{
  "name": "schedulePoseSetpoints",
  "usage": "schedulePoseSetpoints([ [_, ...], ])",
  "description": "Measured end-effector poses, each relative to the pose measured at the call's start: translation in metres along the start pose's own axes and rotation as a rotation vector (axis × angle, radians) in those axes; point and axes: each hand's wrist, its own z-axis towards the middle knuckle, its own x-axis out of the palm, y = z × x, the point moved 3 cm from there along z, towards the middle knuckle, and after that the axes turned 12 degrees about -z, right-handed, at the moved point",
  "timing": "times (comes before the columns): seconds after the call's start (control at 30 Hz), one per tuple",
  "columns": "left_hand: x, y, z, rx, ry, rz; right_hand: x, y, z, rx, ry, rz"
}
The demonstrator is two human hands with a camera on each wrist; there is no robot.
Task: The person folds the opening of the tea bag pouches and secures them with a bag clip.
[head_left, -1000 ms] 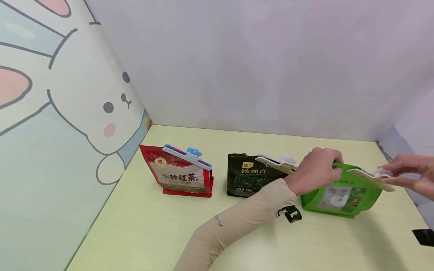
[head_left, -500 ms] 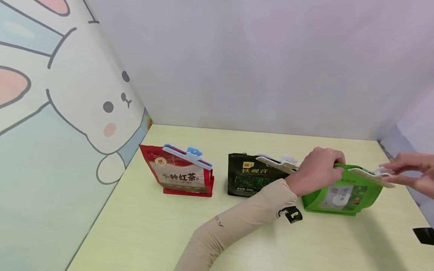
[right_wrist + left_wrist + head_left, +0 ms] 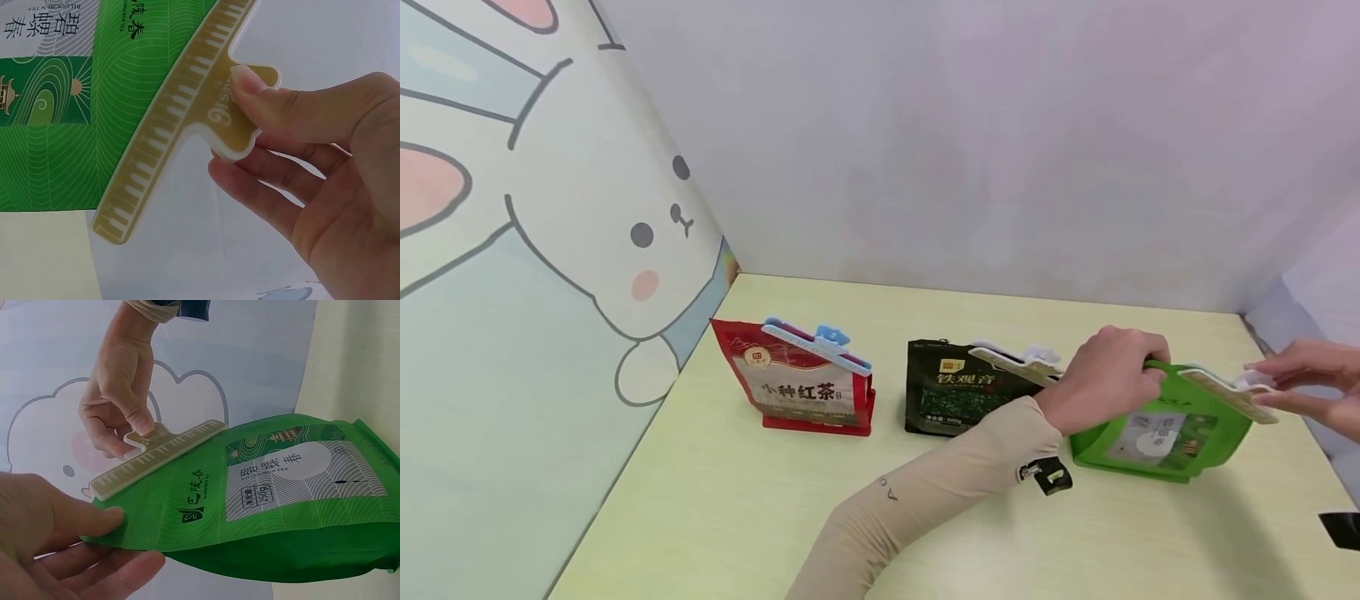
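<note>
A green tea bag [image 3: 1161, 442] stands on the table at the right of the head view, its front label showing. My left hand [image 3: 1105, 375] pinches its upper left corner between thumb and fingers, seen closely in the left wrist view. Across the opposite top corner lies a gold and white bag clip [image 3: 172, 119] with a piano-key pattern, set at a slant. The right hand [image 3: 325, 144] pinches the clip's handle, thumb [image 3: 275, 103] on the front plate and fingers behind it. The clip's long bar overlaps the bag's top edge.
Left of the green bag stands a black tea bag [image 3: 955, 396] with a white-edged clip [image 3: 1015, 362], partly behind my left forearm. Farther left, a red tea bag [image 3: 805, 383] carries a blue clip [image 3: 820, 342]. Walls border the table [image 3: 737, 517] at the back and sides.
Both hands, the green tea bag and its clip have shifted very slightly to the right. The holds look the same, and the other bags stay where they were.
</note>
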Motion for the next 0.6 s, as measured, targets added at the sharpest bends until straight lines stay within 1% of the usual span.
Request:
schedulePoseSetpoints([
  [0.1,0.0007,0.0001,0.001,0.002,-0.003,0.005,0.0006,0.0009,0.0014,-0.023,0.0,-0.035],
  [0.3,0.0027,-0.0008,0.0025,-0.005,-0.007,0.006,-0.0002,-0.0001,0.0006,0.018,0.022,-0.069],
  [0.43,0.0032,-0.0018,0.0027,0.003,-0.001,0.016,-0.001,-0.001,-0.0021,-0.026,0.002,-0.07],
  [0.47,0.0031,-0.0018,0.0025,0.004,-0.001,0.019,-0.0009,-0.0013,-0.0027,-0.026,-0.002,-0.08],
  [0.53,0.0025,-0.001,0.0016,-0.003,-0.003,0.004,-0.0002,-0.0018,-0.0028,-0.016,0.001,-0.09],
  [0.6,0.0017,0.0001,0.0007,-0.01,-0.006,-0.013,0.0008,-0.0019,-0.002,0.011,0.009,-0.079],
])
